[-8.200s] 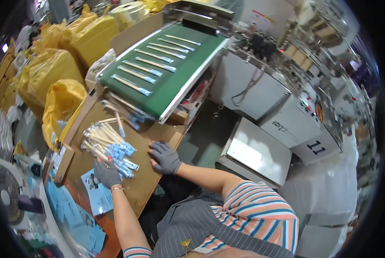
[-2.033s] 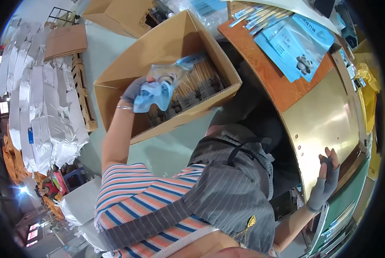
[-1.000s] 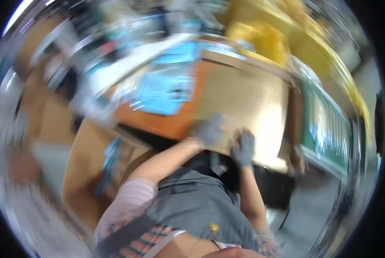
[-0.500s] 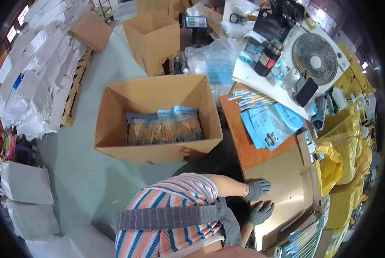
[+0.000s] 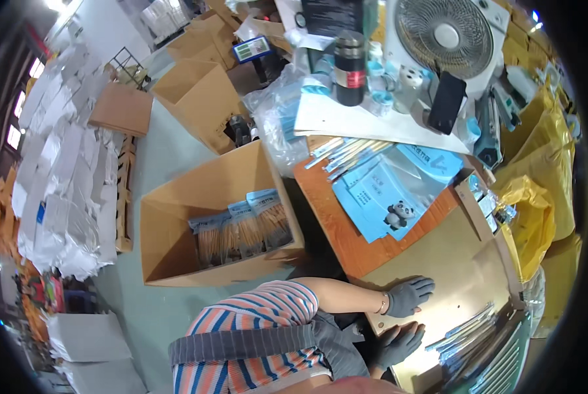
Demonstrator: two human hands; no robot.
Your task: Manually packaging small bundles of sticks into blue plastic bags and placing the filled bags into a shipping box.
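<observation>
My left hand (image 5: 409,297), in a grey glove with bare fingertips, lies palm down on the tan board (image 5: 451,276) of the workbench, fingers stretched out. Just nearer, my right hand (image 5: 399,345) in a matching glove rests at the board's edge, its fingers extended and nothing visible in it. A loose bunch of thin sticks in clear-and-blue wrappers (image 5: 464,335) lies to the right of my right hand. Beyond it, more wrapped sticks (image 5: 500,368) sit in a green tray (image 5: 525,348). Neither hand touches the sticks.
Blue panda-printed bags (image 5: 379,197) and wrapped sticks (image 5: 349,154) lie on the bench's far part. Behind them are a black thermos (image 5: 349,69), a phone (image 5: 447,102) and a fan (image 5: 446,34). To the left stands an open carton (image 5: 169,230) holding several filled stick packs (image 5: 241,230).
The view has turned and shifted, so the bench and carton appear tilted. The loose bunch of wrapped sticks now shows on the board's near end. Both hands remain flat on the board.
</observation>
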